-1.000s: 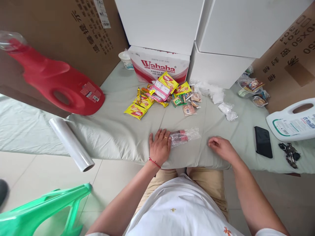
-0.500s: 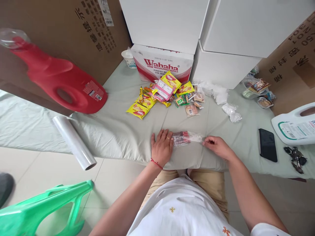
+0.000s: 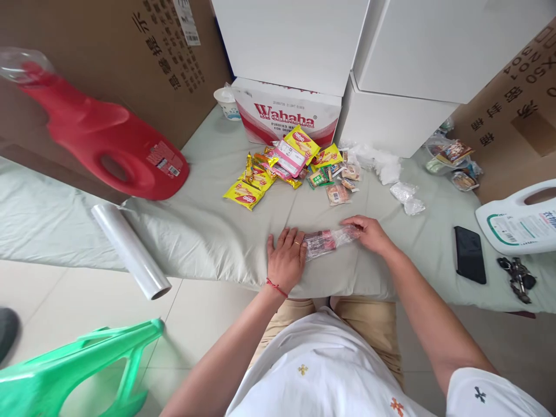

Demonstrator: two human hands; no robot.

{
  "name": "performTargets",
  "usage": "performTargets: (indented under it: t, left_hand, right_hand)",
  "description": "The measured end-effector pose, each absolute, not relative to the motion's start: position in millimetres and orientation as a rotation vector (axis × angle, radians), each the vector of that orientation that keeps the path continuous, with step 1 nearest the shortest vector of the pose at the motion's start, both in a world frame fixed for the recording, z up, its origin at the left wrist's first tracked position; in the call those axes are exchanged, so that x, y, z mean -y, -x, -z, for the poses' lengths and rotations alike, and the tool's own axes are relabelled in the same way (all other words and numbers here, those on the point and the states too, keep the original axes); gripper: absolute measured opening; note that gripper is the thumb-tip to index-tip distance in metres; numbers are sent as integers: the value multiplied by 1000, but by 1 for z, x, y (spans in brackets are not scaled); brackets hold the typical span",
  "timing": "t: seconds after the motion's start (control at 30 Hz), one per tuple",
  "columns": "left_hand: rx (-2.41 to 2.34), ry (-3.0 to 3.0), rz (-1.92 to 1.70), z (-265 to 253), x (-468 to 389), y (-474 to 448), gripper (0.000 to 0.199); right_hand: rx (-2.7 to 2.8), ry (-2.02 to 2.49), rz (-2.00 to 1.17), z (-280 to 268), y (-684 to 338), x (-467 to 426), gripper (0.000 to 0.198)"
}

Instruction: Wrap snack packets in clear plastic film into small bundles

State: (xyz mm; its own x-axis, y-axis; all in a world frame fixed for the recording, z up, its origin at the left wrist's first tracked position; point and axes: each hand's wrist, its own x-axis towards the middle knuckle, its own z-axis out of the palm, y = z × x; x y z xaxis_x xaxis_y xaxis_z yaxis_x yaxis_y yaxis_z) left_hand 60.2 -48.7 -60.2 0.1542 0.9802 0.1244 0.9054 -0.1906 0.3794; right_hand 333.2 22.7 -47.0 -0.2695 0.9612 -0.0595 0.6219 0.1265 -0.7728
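A dark and red snack packet [image 3: 322, 243] wrapped in clear plastic film [image 3: 346, 234] lies on the cloth in front of me. My left hand [image 3: 286, 258] rests flat at its left end, fingers extended and pressing the wrap's edge against the cloth. At the other end, my right hand [image 3: 369, 233] has its fingers closed on the loose tail of film. Whatever lies under the left palm is hidden. Beyond my hands is a pile of snack packets, with a yellow packet [image 3: 244, 194] at its left and a small pink packet [image 3: 337, 194] at its right.
A film roll [image 3: 130, 252] overhangs the front edge at left, near a red jug [image 3: 125, 145]. Crumpled film [image 3: 407, 198] lies right of the pile. A phone [image 3: 469, 255], keys [image 3: 518, 279] and a white jug [image 3: 521, 223] stand at right. Boxes [image 3: 282, 113] line the back.
My right hand has moved slightly left and away from me, and the film tail now lies bunched closer to the packet instead of stretched out. My left hand has stayed in place.
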Motion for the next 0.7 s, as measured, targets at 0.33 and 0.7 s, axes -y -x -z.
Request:
performTargets:
  t: [0.33,0.7]
  left_hand:
    - [-1847,-2210,-526,61,49,-60,43]
    - [-1919,-2107,-546,61,43,-60,32]
  right_hand:
    - [1684,1771,-644,48,-359,-10,42]
    - [1790,1718,-790,48,-308,-6,19]
